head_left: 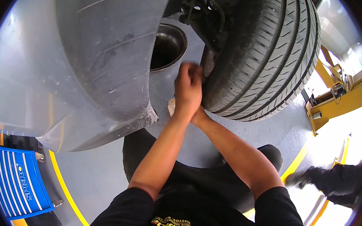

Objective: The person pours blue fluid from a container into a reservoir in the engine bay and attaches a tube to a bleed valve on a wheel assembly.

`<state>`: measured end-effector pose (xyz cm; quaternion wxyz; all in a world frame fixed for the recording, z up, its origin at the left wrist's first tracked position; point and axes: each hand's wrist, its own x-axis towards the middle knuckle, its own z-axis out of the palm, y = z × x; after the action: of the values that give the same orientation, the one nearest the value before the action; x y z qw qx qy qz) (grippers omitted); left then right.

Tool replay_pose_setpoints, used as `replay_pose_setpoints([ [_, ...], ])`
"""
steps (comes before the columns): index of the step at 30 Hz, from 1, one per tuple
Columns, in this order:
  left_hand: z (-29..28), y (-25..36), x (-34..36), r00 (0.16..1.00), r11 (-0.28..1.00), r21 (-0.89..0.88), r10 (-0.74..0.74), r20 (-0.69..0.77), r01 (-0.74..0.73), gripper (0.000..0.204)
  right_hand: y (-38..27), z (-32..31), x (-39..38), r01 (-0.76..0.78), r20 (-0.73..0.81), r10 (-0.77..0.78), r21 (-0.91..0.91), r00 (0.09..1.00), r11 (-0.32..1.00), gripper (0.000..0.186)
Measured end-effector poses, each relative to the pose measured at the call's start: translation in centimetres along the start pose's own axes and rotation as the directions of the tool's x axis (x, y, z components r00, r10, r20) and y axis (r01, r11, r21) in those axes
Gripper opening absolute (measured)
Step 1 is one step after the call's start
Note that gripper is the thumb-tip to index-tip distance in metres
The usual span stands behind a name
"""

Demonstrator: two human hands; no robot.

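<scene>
My left hand (189, 87) is raised between the grey car bumper (106, 72) and the front tyre (265, 61), close to the tyre's inner side. Its fingers are curled and slightly blurred, and what they hold, if anything, is hidden. My right hand (198, 114) reaches in behind the left wrist, where the tyre and left hand cover its fingers. Beside the left wrist shows a small pale object (171, 107) that I cannot make out. Dark suspension parts (205, 14) sit above, inside the wheel arch.
A round dark drain pan (170, 46) stands on the grey floor beyond my hands. At the left is a blue tool chest (18, 181) with several drawers. A yellow lift arm (340, 106) is at the right, and a person's dark-clothed leg (337, 182) is behind it.
</scene>
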<state>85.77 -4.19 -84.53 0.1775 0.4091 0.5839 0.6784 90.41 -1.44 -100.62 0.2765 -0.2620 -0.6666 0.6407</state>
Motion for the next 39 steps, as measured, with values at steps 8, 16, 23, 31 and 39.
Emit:
replay_pose_setpoints([
  [8, -12.3, -7.6, -14.7, 0.89, 0.894, -0.004, -0.445, -0.1, 0.447, 0.012, -10.0, 2.6, -1.5, -0.08, -0.014, 0.079, -0.116, 0.997, 0.99, 0.03],
  [16, -4.2, -18.0, -11.3, 0.372, 0.763, 0.617, -0.638, 0.674, 0.191, 0.015, -14.0, 3.1, -2.5, -0.049, 0.008, 0.056, -0.358, 0.998, 0.932, 0.034],
  [23, 1.2, -25.5, -13.3, 0.182, 0.517, 0.819, -0.805, 0.564, -0.249, 0.016, -12.3, 2.3, -3.8, 0.014, 0.037, 0.001, -0.406, 0.999, 0.914, 0.031],
  [31, 3.4, -27.4, -15.0, 0.109, 0.429, 0.805, -0.853, 0.51, -0.409, 0.017, -10.5, -0.2, -6.3, -0.033, -0.015, 0.03, -0.409, 0.999, 0.912, 0.027],
  [39, 0.2, -19.5, -12.7, -0.106, 0.505, 0.761, -0.853, 0.51, -0.407, 0.02, -9.7, 0.9, -5.2, -0.182, -0.027, 0.183, -0.327, 0.983, 0.927, 0.029],
])
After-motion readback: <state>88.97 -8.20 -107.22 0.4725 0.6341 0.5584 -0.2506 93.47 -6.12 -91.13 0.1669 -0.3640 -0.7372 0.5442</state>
